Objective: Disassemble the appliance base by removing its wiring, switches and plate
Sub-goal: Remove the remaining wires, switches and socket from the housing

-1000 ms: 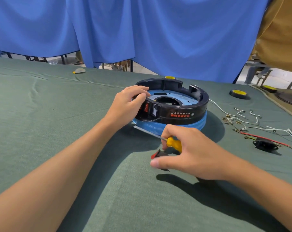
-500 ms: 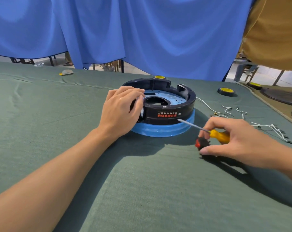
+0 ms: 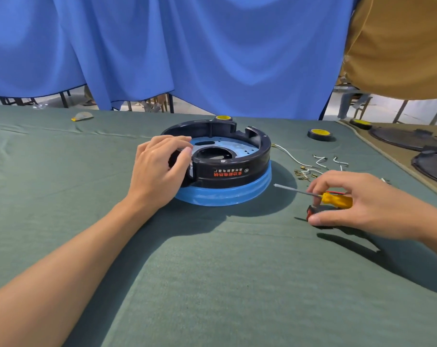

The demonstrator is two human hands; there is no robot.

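While my left hand [image 3: 159,169] curls over the near-left rim of the black appliance base [image 3: 237,169], my right hand [image 3: 362,209] grips the yellow screwdriver [image 3: 337,200], thumb touching a red switch [image 3: 311,211] on the green cloth [image 3: 212,271] right of the base. Loose wires [image 3: 293,158] lie just beyond.

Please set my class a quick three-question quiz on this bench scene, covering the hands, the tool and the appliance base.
1. True or false: the right hand grips a pair of pliers.
2. What does the left hand grip? A) the rim of the appliance base; B) a tape roll; C) a loose wire.
3. Fill in: the loose white wires lie on the green cloth to the base's ___.

Key: 1 false, it holds a yellow-handled screwdriver; 2 A; 3 right.
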